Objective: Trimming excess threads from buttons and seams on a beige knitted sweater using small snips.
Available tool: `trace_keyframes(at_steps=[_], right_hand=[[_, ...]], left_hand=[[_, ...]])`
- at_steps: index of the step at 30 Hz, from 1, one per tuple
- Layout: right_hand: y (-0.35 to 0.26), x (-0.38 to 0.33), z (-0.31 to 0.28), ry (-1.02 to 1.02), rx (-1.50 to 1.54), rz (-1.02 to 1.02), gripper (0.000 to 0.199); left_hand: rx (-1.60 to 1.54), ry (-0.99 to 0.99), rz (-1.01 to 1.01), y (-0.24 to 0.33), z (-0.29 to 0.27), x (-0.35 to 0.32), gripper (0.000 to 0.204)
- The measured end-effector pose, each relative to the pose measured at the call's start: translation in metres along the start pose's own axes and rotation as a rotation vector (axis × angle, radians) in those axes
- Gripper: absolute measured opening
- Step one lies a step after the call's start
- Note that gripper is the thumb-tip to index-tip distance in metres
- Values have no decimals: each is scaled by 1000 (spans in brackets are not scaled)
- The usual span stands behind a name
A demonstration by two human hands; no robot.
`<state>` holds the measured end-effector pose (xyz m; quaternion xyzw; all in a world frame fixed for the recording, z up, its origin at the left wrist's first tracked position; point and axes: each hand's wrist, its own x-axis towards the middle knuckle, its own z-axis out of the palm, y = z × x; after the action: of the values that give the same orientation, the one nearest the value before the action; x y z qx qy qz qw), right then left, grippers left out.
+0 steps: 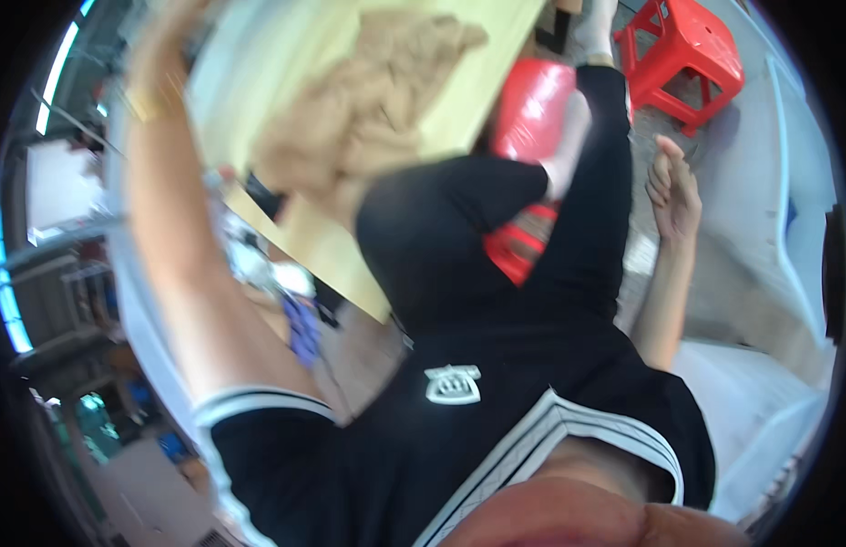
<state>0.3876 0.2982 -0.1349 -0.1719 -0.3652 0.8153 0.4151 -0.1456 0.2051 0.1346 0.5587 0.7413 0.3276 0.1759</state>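
My left arm reaches up along the left side, over the edge of a pale wooden table (477, 68). At the top edge my left hand (175, 11) is partly cut off and smeared by motion, so its fingers cannot be read. A crumpled tan cloth (350, 118) lies on the table, to the right of that arm and apart from it. My right hand (675, 193) hangs in the air beside my right leg, off the table. Its fingers are loosely curled in, with nothing visible in them.
A red plastic stool (692, 59) stands at the upper right. Something red and shiny (532, 108) sits by my lower leg. Large pale bluish-white sheeting or bin walls (760, 182) line the right side. Blurred white and purple items (302, 328) lie below the table's near edge.
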Motion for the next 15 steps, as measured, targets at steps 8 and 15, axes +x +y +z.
trace_keyframes(at_steps=[8,15], right_hand=[[33,27,57,-116,-84,222,31],[61,32,99,-165,-283,241,29]], left_hand=[[736,-180,-77,-46,107,-203,79],[369,327,-187,-102,69,-150,42]])
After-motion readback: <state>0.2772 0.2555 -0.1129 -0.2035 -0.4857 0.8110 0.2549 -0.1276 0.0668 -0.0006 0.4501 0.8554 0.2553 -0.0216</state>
